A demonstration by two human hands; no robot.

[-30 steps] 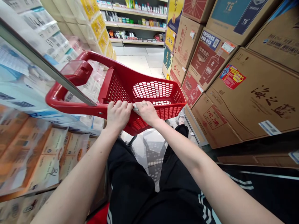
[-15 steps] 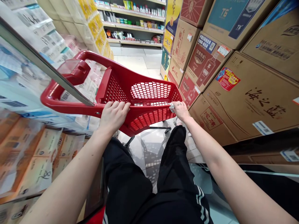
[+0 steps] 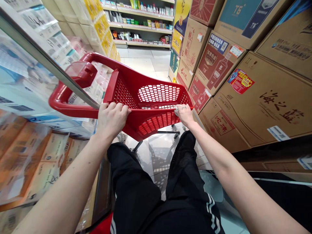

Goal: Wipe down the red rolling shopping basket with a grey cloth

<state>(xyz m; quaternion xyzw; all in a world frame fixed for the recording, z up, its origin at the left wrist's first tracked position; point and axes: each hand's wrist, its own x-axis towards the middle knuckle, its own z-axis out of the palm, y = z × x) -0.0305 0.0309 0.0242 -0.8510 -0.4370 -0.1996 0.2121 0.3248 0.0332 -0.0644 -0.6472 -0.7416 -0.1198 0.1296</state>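
A red plastic shopping cart (image 3: 151,113) stands sideways in front of my legs, its handle end toward the left. Both my hands rest on its near rim. My left hand (image 3: 113,117) is wrapped over the rim close to the handle, beside a metal pole that slants up to the left. Toward the cart's right end, my right hand (image 3: 184,113) is closed over the same rim, with a small crumpled whitish thing (image 3: 176,111) at its fingers; its kind I cannot tell. Through the holes in the basket walls the pale floor shows.
Stacked cardboard cartons (image 3: 270,100) line the right side. On the left are plastic-wrapped packs (image 3: 46,156) and white tissue-like packages (image 3: 48,35). Shelves of bottles and tubes (image 3: 146,29) stand at the back beyond the tiled floor (image 3: 141,65).
My left hand has slid a little left along the rim toward the handle. The right hand has shifted slightly left on the rim. The cart sits slightly farther right in view.
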